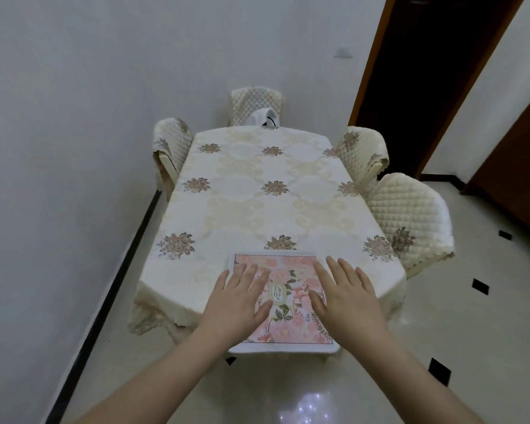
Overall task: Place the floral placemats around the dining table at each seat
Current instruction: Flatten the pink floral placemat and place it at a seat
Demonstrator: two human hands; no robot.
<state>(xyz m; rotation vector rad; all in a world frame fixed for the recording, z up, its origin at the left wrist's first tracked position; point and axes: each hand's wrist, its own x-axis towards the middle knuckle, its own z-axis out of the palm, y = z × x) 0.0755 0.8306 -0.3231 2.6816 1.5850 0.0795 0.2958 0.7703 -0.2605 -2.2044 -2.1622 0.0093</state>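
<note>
Glossy pale floor (441,316) with small black diamond insets in the foreground, beneath two bare forearms reaching forward.

Left hand (239,304) flat, fingers straight and slightly spread, palm down on the left half of the floral placemat (288,319); nothing gripped.

Right hand (346,295) likewise flat, fingers extended, pressed on the right half of the mat; nothing clasped.

Pink floral placemat, white-bordered, with a small oval label at centre, lying at the near end of the dining table (257,203), its near edge overhanging the table's near edge. Whether one mat or a stack, not discernible.

Table covered by a cream tablecloth (242,166) bearing rows of brownish flower motifs; cloth hem draped over the near corners.

Four chairs in quilted cream covers: near right chair (410,215) beside the table's right edge; far right chair (361,151) behind it; left chair (169,142) against the far left corner; end chair (254,102) at the far end.

White object with a dark strap (266,117) at the end chair, partly hidden by the table edge; identity unclear.

Plain white wall (74,117) at left and behind; dark doorway (416,71) with brown frame at upper right.
</note>
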